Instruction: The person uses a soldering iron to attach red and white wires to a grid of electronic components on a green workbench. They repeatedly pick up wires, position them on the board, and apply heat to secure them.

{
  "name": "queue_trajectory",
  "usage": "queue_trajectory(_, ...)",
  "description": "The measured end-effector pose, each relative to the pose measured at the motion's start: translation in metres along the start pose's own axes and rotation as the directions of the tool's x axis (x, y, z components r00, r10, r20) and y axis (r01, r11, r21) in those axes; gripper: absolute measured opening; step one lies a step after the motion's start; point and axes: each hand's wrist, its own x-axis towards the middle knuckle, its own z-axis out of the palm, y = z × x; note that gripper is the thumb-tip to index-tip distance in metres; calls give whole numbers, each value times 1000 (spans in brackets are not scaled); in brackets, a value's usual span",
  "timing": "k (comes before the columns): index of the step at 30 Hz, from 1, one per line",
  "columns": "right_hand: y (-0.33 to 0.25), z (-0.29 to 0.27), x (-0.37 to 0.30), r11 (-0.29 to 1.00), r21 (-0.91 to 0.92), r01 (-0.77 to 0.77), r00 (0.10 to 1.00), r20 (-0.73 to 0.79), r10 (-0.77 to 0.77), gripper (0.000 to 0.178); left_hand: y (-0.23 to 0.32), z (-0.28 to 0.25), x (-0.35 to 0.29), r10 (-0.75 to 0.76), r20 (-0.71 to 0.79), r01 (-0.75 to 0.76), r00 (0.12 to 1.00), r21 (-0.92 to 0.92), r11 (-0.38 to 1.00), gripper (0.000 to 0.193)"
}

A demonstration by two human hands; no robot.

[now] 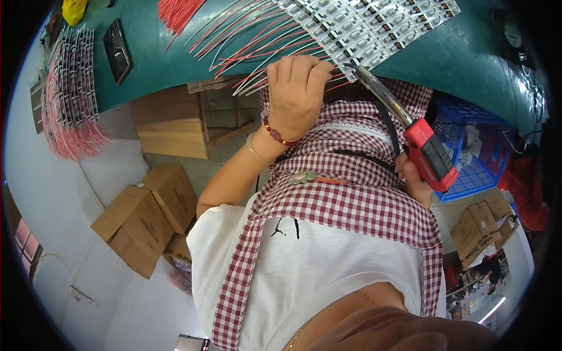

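Observation:
My left hand [297,93] is closed at the lower edge of a panel of small circuit boards [374,29], pinching a thin wire; its fingertips are partly hidden. Red and white wires [252,44] fan out to the left from the panel's edge and pass by my knuckles. In my right hand [414,180] is a soldering iron [430,149] with a red and black handle. Its metal barrel slants up and left, and the tip meets the panel's lower corner, just right of my left fingers.
A bundle of red wires [177,13] lies on the green table [158,58]. Farther left are a dark phone [117,51], wired boards [70,88] hanging over the edge and a yellow object [74,10]. A blue crate [477,149] stands right; cardboard boxes [137,225] sit below left.

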Motion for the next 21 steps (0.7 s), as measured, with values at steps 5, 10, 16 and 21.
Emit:
queue_trajectory(5, 4, 5, -4, 1000, -2, 5, 998, -70, -5, 25, 4, -6, 8, -24, 80, 23, 997, 7, 1000, 17)
queue_trajectory(10, -6, 5, -1, 990, 128, -59, 997, -37, 65, 25, 8, -7, 13, -60, 140, 57, 988, 32, 998, 15)
queue_trajectory(16, -20, 9, 7, 988, 156, -20, 998, -53, 29, 20, 4, -3, 10, 4, 90, 1, 996, -55, 999, 16)
queue_trajectory(21, -23, 11, 11, 998, -59, 20, 994, -102, -26, 19, 3, -4, 10, -11, 100, 20, 995, -95, 995, 16)
